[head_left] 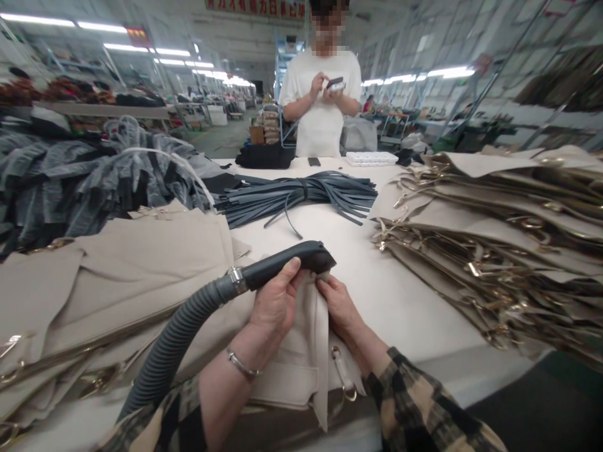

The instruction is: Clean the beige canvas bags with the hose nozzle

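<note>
A worker's left hand [276, 301], fingers curled shut and thumb laid along the top, grips a black nozzle [292, 260] whose ribbed hose [174, 342] runs down past the wrist to the left. The nozzle's mouth sits on the upper edge of a beige bag [301, 358], held between both hands. The right hand [342, 307], just beside the left, is closed, pinching the bag's edge right under the nozzle tip. A gold clasp [346, 380] hangs from the bag below the right wrist. Stacks of beige bags lie left [117, 270] and right [509, 238] of the hands on the table [400, 301]. Beyond the hands are bundled blue straps [301, 194], and a person [323, 100] stands at the far edge holding a phone [335, 82].
</note>
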Demonstrator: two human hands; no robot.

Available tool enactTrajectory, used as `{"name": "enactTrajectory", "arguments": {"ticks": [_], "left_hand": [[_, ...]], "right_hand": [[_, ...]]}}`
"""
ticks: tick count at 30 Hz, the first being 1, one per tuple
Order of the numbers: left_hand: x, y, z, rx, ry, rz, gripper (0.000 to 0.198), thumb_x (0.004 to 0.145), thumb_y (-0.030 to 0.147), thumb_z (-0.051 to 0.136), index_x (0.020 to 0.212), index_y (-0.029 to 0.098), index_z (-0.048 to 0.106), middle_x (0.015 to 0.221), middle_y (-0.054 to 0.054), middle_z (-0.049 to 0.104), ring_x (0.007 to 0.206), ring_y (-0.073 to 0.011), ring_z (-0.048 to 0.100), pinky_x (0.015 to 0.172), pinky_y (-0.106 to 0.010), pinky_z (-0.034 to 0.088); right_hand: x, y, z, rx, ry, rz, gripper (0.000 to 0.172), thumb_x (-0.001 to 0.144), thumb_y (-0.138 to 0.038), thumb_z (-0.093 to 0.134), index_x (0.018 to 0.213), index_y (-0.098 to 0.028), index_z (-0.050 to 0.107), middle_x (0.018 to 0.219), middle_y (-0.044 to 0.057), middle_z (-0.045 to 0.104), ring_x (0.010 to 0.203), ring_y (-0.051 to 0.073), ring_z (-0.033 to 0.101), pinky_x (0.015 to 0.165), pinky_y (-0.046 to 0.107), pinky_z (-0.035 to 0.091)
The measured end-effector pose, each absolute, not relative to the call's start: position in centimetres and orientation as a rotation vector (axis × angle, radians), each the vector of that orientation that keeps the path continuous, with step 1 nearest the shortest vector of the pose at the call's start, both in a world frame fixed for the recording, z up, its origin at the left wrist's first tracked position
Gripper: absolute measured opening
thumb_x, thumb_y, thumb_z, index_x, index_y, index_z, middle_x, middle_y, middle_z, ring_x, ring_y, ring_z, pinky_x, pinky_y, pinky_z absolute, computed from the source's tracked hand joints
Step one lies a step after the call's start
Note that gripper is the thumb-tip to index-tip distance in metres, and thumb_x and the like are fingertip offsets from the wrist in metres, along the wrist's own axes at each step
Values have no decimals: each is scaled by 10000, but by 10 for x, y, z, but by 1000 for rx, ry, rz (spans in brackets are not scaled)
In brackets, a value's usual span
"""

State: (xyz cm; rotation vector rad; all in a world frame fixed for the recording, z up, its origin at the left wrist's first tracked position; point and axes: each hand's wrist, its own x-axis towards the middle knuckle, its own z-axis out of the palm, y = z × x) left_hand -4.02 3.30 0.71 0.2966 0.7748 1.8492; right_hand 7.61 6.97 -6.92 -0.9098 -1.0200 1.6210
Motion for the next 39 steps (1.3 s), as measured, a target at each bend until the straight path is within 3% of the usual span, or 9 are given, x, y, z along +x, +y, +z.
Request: {"name": "enactTrajectory", "arguments": {"ticks": [7, 13, 15, 17, 19, 21, 29, 39], "left_hand": [[-54, 23, 11, 320, 795, 1821, 307, 616, 123, 878, 854, 164, 688, 895, -34, 751, 953, -202, 689, 864, -326, 562], [-57, 34, 22, 354, 734, 1841, 264, 624, 179, 881, 814, 177, 697, 891, -15, 755, 957, -183, 692, 942, -323, 541], [-64, 28, 30, 446, 692, 1865, 270, 623, 216, 890, 821, 185, 709, 886, -12, 761, 938, -177, 695, 972, -341, 537], [-73, 18, 36, 525, 675, 1874, 282, 617, 238, 900, 827, 182, 720, 857, -15, 763, 903, -174, 700, 970, -349, 546], [-81, 10, 37, 540, 713, 1873, 293, 598, 248, 911, 812, 174, 725, 809, -12, 758, 859, -168, 702, 934, -330, 563], [-88, 7, 32, 511, 797, 1878, 302, 576, 239, 918, 794, 164, 724, 797, -15, 753, 851, -169, 700, 898, -310, 575], [-120, 10, 4, 383, 1029, 1927, 265, 607, 93, 854, 826, 135, 711, 875, -47, 753, 891, -188, 690, 805, -290, 586], [-73, 28, 0, 374, 989, 1814, 281, 605, 151, 868, 839, 141, 713, 934, -55, 741, 918, -195, 693, 880, -324, 546]], "right_hand": [[71, 71, -72, -937, -1040, 1575, 264, 772, -388, 653, 935, -184, 694, 792, -1, 713, 764, 195, 627, 764, 318, 489], [73, 94, -64, -1209, -1452, 1109, 306, 875, -396, 466, 897, -168, 668, 771, 18, 664, 804, 212, 607, 772, 337, 476], [72, 94, -58, -1186, -1709, 965, 336, 938, -401, 427, 995, -176, 669, 897, 48, 692, 906, 226, 614, 847, 359, 466], [68, 85, -53, -1037, -2116, 781, 386, 989, -424, 393, 1185, -186, 625, 1165, 98, 676, 1102, 252, 581, 967, 406, 432], [62, 73, -53, -915, -2463, 572, 492, 999, -486, 406, 1354, -164, 519, 1410, 156, 547, 1290, 295, 478, 1080, 486, 352], [57, 62, -57, -912, -2630, 417, 618, 970, -553, 463, 1419, -128, 450, 1490, 189, 462, 1373, 327, 398, 1135, 541, 280], [59, 54, -72, -930, -2714, 204, 639, 985, -500, 468, 1422, -33, 456, 1472, 226, 474, 1380, 338, 410, 1146, 476, 320], [61, 51, -63, -866, -2678, 261, 536, 979, -486, 495, 1372, -122, 522, 1370, 140, 575, 1282, 345, 433, 1103, 515, 329]]}}
